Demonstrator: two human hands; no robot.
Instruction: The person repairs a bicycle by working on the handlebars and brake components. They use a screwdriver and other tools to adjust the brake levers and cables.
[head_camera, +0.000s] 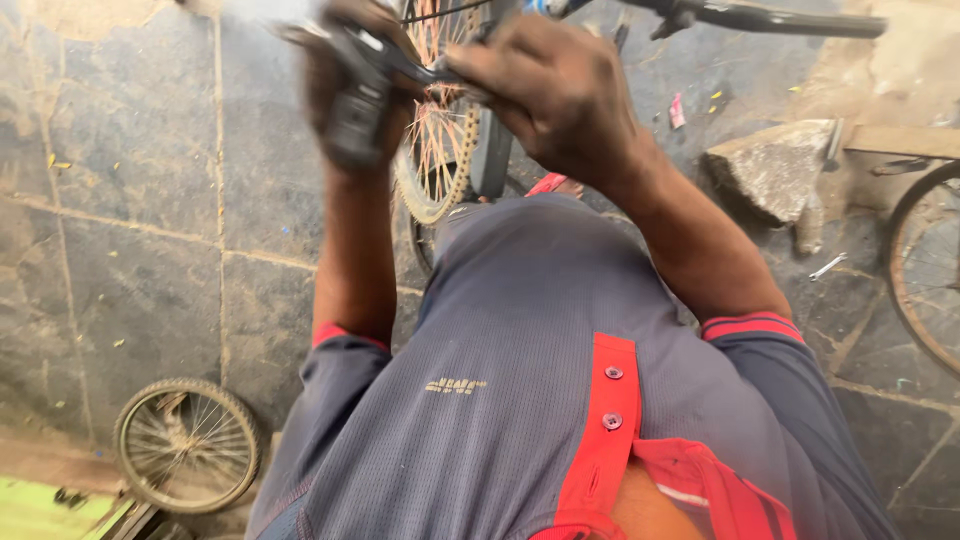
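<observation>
Shirt: grey polo (500, 400), red placket.
Left hand (345, 95): clasps black pedal (355, 115), blurred.
Right hand (555, 95): fingers curled around crank arm (440, 72).
Behind: orange-spoked wheel (435, 140).

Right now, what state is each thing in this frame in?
Left hand: raised, gripping a dark bicycle part, blurred.
Right hand: closed on the same part's thin end.
Bicycle wheel: upright under the hands, chain on its sprocket.
Small wheel: lying flat on the floor.
Stone block: resting on the floor.
Wrench: lying loose on the floor.
</observation>
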